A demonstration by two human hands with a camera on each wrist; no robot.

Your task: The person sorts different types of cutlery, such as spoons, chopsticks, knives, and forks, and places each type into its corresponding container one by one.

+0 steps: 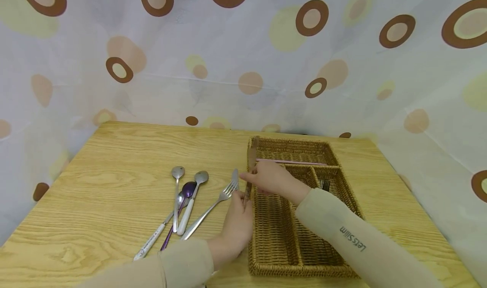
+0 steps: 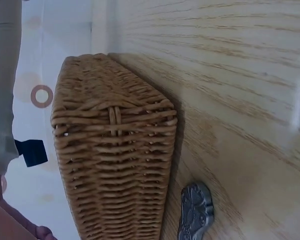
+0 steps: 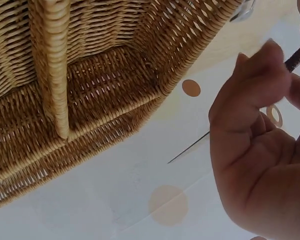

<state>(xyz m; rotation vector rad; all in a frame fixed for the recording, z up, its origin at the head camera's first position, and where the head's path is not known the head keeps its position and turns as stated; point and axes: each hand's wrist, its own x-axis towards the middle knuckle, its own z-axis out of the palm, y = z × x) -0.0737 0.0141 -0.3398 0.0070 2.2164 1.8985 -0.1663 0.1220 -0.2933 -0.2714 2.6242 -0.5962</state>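
Over the left rim of the wicker cutlery basket (image 1: 274, 271), my two hands are close together. A dark, slim stick tapering to a point, which looks like a chopstick (image 3: 298, 57), runs between them. My right hand (image 1: 274, 179) pinches it, and my left hand (image 1: 236, 226) grips its thicker end. Beside the left hand lie a fork (image 1: 203, 217) and a table knife (image 1: 235, 177); the hand hides the knife's lower part. An ornate metal handle end (image 2: 195, 212) shows by the basket in the left wrist view.
Left of the fork lie several spoons, among them a purple one (image 1: 189, 189) and a white-handled one (image 1: 186, 216). In the basket are a pink stick (image 1: 296, 162) in the far compartment and dark fork tines (image 1: 325, 185) at the right. A patterned cloth (image 1: 228, 102) hangs behind the table.
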